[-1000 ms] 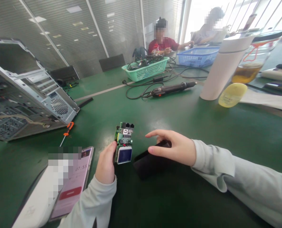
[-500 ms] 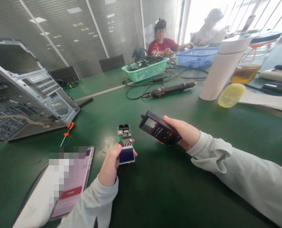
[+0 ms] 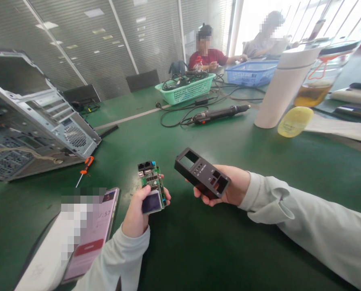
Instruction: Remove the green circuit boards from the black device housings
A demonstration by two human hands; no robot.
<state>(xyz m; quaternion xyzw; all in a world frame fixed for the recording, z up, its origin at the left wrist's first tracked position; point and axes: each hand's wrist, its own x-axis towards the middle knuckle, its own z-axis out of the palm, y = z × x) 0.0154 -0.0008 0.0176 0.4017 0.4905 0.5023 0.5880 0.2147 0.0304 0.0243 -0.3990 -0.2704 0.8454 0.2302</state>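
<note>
A green circuit board (image 3: 151, 178) with a small dark screen and black sockets at its far end is gripped in my left hand (image 3: 138, 208), thumb on top and fingers underneath. My right hand (image 3: 232, 184) is closed around a black plastic housing (image 3: 202, 171), which has a window opening and several smaller cut-outs. The housing is tilted, its window end pointing up and to the left. Board and housing are held apart, side by side above the green table (image 3: 192, 250).
An open computer case (image 3: 43, 113) stands at left, near an orange screwdriver (image 3: 88, 163) and a phone (image 3: 92, 238). Behind are a corded electric screwdriver (image 3: 217, 114), a green basket of cables (image 3: 186, 92) and a blue basket (image 3: 251, 74). A white bottle (image 3: 285, 87) stands at right. Two people sit beyond.
The housing has turned in my right hand and its cut-out face now shows more fully. My left hand has moved slightly left, tilting the circuit board so its side edge shows.
</note>
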